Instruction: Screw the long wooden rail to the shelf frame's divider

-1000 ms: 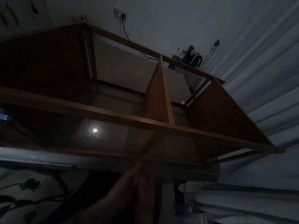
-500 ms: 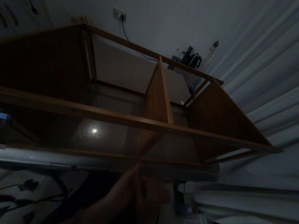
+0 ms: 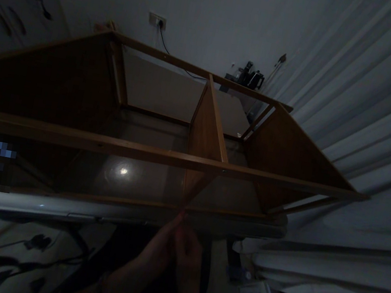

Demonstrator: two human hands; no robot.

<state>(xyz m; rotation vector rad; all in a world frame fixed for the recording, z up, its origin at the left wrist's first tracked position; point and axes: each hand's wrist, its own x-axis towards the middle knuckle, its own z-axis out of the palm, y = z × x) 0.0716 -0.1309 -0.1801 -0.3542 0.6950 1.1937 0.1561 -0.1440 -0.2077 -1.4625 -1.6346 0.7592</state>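
Note:
In the dim light my left hand (image 3: 164, 239) and my right hand (image 3: 188, 250) are close together at the table's front edge. The left thumb and fingers look pinched, with the fingertips pointing up toward the edge. Close beside it, my right hand is curled with its fingers drawn in. Whatever may be between the fingers is hidden or too small to name. Just beyond the hands, a wooden frame (image 3: 134, 148) with side panels and an upright middle divider (image 3: 211, 121) rests on the shiny-topped table (image 3: 136, 179).
White curtains (image 3: 381, 123) hang at the right. Behind the frame are a wall socket (image 3: 157, 20) with a plugged-in cord and a black kettle (image 3: 255, 80). A pale cabinet (image 3: 6, 17) is at the far left. Cables and dark bars show under the table at the lower left.
My right hand has drawn in toward the left one, its fingers now curled rather than reaching out to the right. My left hand and the frame stay almost where they were.

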